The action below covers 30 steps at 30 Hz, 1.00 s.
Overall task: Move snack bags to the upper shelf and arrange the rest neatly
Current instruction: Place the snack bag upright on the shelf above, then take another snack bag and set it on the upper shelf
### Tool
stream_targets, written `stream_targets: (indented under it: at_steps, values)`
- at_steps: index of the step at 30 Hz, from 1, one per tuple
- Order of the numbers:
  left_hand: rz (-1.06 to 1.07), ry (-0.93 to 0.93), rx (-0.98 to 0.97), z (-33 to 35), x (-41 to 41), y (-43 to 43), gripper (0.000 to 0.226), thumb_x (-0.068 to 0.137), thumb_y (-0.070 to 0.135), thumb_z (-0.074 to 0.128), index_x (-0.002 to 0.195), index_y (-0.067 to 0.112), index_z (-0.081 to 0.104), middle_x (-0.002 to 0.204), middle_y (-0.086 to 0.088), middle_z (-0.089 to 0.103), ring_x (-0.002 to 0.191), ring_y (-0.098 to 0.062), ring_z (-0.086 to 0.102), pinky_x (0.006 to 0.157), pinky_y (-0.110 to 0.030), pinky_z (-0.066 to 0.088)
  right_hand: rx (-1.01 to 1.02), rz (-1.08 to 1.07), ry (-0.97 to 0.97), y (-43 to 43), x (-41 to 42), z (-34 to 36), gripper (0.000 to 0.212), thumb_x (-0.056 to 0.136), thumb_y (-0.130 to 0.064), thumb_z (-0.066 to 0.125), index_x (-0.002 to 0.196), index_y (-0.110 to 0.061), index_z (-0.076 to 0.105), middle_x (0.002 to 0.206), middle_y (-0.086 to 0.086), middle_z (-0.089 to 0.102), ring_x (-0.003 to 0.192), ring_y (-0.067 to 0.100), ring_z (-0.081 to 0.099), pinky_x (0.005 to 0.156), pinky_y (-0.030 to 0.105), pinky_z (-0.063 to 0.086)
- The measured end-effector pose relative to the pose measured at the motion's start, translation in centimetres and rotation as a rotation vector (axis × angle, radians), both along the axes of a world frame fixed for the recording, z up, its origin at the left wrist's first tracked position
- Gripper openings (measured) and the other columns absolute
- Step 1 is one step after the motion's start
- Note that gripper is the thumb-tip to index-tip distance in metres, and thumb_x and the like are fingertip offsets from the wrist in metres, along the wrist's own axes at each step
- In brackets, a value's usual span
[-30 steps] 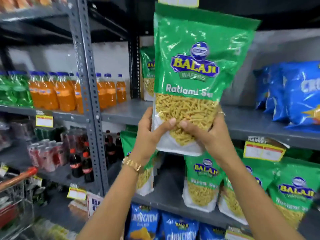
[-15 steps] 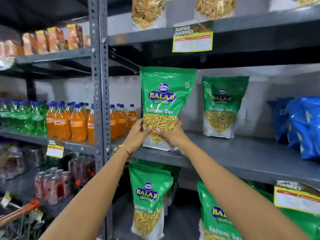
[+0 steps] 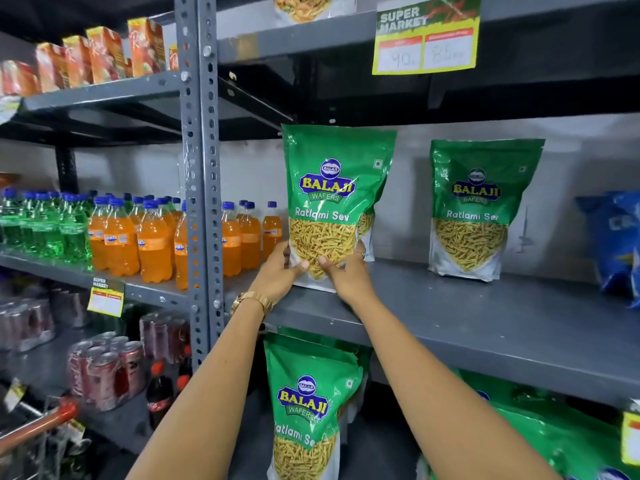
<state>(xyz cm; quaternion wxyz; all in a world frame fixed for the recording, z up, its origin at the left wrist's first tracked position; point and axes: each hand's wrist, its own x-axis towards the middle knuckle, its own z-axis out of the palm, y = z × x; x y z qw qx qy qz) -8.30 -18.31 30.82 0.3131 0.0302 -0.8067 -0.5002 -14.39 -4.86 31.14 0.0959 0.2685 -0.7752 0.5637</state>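
A green Balaji Ratlami Sev bag [image 3: 332, 188] stands upright on the grey upper shelf [image 3: 485, 317], close to its left end. My left hand [image 3: 278, 273] and my right hand [image 3: 346, 275] both grip its bottom, thumbs on the front. Behind it another bag peeks out [image 3: 367, 230]. A second green bag [image 3: 474, 209] stands farther right on the same shelf. On the shelf below, one green bag [image 3: 308, 410] stands under my arms and more green bags [image 3: 554, 441] lie at the lower right.
A perforated grey upright post [image 3: 201, 174] stands just left of the bag. Orange soda bottles [image 3: 145, 237] and green soda bottles [image 3: 41, 226] fill the neighbouring shelf. Blue snack bags [image 3: 620, 237] sit at the right. Cans [image 3: 104, 368], cola bottles and a cart handle [image 3: 38, 424] are lower left.
The bag in both hands went from raised near my face down and forward onto the upper shelf, where its base now rests. The view has tilted upward.
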Motion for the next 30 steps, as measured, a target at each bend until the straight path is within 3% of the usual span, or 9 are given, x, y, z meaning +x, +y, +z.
stream_targets:
  at_steps: [8,13,17,19,22,24,26,28,30]
  values:
    - [0.061,-0.018,-0.118,0.0,0.5,0.7,0.067,0.089,0.025,0.067,0.147,0.017,0.033,0.147,-0.005,0.052,0.134,-0.027,0.05,0.113,-0.048,0.039,0.05,-0.031,-0.015,0.1,0.0,0.1,0.088,0.087,-0.048,0.064,0.149,-0.002,0.023,0.14,0.02,0.053,0.132,0.037,0.047,0.11,0.048,0.04]
    - [0.192,0.035,-0.324,-0.1,1.1,2.2,0.07,0.094,0.023,0.06,0.15,0.011,0.02,0.151,-0.013,0.045,0.136,-0.033,0.046,0.113,-0.049,0.038,-0.016,-0.184,0.089,2.1,2.9,0.9,0.097,0.089,-0.042,0.064,0.155,-0.002,0.004,0.161,0.022,0.017,0.15,0.036,0.016,0.119,0.043,0.02]
    - [0.273,0.059,-0.366,-0.6,1.6,2.6,0.083,0.093,0.031,0.06,0.154,0.006,0.01,0.16,-0.016,0.028,0.147,-0.031,0.028,0.12,-0.047,0.025,-0.326,-0.145,0.364,5.8,8.3,-2.4,0.064,0.095,-0.025,0.058,0.15,-0.01,0.03,0.157,0.01,0.035,0.145,0.016,0.029,0.115,0.009,0.017]
    - [0.424,0.092,-0.463,-1.7,2.2,3.4,0.077,0.097,0.041,0.051,0.155,0.007,0.012,0.162,-0.016,0.021,0.149,-0.031,0.023,0.118,-0.047,0.026,-0.413,-0.166,0.439,8.2,11.2,-7.3,0.046,0.095,-0.025,0.056,0.139,-0.016,0.047,0.144,0.005,0.051,0.138,0.013,0.043,0.114,0.015,0.028]
    - [0.513,0.248,-0.527,-4.9,3.7,7.3,0.063,0.1,0.039,0.044,0.153,0.011,0.025,0.161,-0.014,0.025,0.151,-0.03,0.021,0.123,-0.047,0.015,-0.33,-0.181,0.413,12.3,13.9,-15.3,0.03,0.091,-0.023,0.059,0.121,-0.028,0.059,0.128,0.001,0.061,0.129,0.01,0.051,0.109,0.021,0.036]
    - [0.435,0.346,-0.516,-8.0,4.8,11.7,0.059,0.099,0.037,0.042,0.151,0.01,0.03,0.161,-0.014,0.025,0.152,-0.03,0.017,0.124,-0.046,0.005,-0.266,-0.264,0.326,15.5,14.4,-20.0,0.034,0.087,-0.016,0.062,0.115,-0.034,0.058,0.121,-0.007,0.061,0.121,0.009,0.054,0.106,0.02,0.038]
    - [0.316,0.441,-0.524,-11.9,6.0,16.7,0.06,0.099,0.039,0.041,0.15,0.01,0.03,0.161,-0.017,0.026,0.152,-0.03,0.014,0.125,-0.045,0.004,-0.329,-0.408,0.18,19.0,14.3,-23.8,0.033,0.084,-0.014,0.061,0.115,-0.027,0.06,0.119,-0.008,0.06,0.116,0.018,0.055,0.105,0.031,0.041]
    - [0.158,0.484,-0.583,-16.4,6.9,21.6,0.063,0.097,0.038,0.044,0.152,0.013,0.026,0.161,-0.016,0.025,0.153,-0.028,0.01,0.125,-0.045,0.004,-0.429,-0.569,-0.003,22.8,14.0,-26.9,0.039,0.083,-0.018,0.061,0.122,-0.017,0.057,0.124,0.008,0.059,0.119,0.03,0.054,0.105,0.044,0.042]
    - [0.02,0.438,-0.697,-21.3,7.3,25.8,0.069,0.093,0.035,0.051,0.153,0.016,0.022,0.16,-0.014,0.02,0.153,-0.029,0.009,0.125,-0.046,0.006,-0.437,-0.731,-0.121,26.4,13.6,-29.2,0.055,0.081,-0.019,0.064,0.132,-0.006,0.048,0.133,0.021,0.052,0.123,0.035,0.05,0.107,0.045,0.039]
